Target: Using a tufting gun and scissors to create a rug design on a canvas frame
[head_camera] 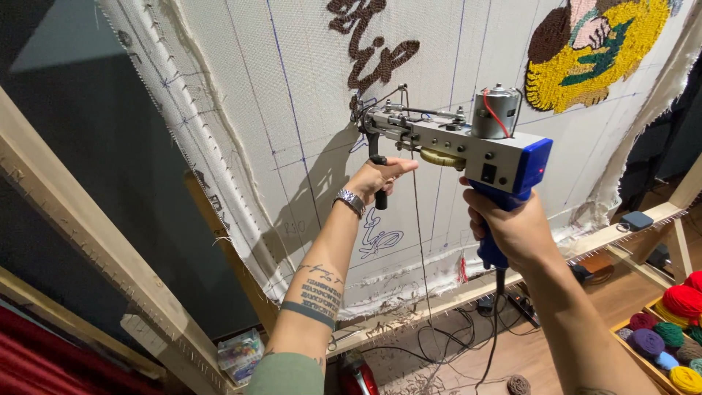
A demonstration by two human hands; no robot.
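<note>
My right hand point(512, 227) grips the blue handle of a tufting gun point(468, 143), grey-bodied with a small motor on top. My left hand point(379, 178) holds the gun's black front handle, a metal watch on its wrist. The gun's needle end presses against a white backing cloth point(307, 95) stretched on a wooden frame point(88, 241). Brown tufted lettering point(373, 47) sits just above the needle. A brown yarn strand point(420, 241) hangs down from the gun. A yellow, brown and green tufted figure point(592, 51) fills the cloth's upper right.
A wooden tray with several coloured yarn balls point(673, 329) stands at the lower right. Cables and a power strip point(512, 303) lie on the wooden floor under the frame, with yarn scraps and a small yarn ball point(518, 384). A clear plastic bag point(240, 355) sits by the frame's foot.
</note>
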